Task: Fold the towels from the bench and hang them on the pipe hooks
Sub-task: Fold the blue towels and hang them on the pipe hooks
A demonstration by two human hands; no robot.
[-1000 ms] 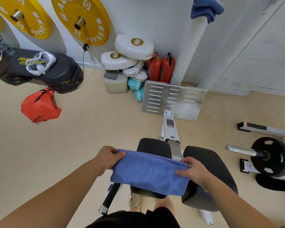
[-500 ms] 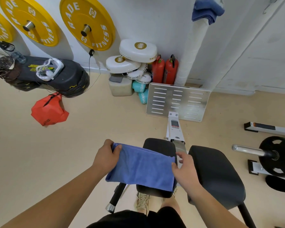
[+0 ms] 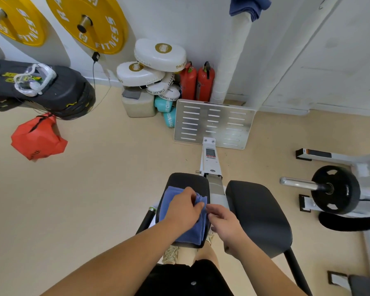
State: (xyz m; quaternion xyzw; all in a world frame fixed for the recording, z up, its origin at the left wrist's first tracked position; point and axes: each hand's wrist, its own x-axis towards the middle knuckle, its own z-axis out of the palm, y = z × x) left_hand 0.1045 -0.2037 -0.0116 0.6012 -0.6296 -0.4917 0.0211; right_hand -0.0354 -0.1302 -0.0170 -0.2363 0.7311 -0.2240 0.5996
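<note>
A blue towel lies folded on the left black pad of the bench. My left hand lies over it and pinches its right edge near the top. My right hand is just right of the towel, fingers loosely bent toward that edge, touching or nearly touching it. Another blue towel hangs at the top of the white wrapped pipe against the wall.
The bench's right black pad and metal footplate lie ahead. Two red extinguishers and white boxing pads stand by the pipe. A barbell plate is at right, a red bag at left.
The towel has been folded over from left to right into a narrower stack on the left pad. My left hand crossed to its right edge; my right hand let go and moved slightly right.
</note>
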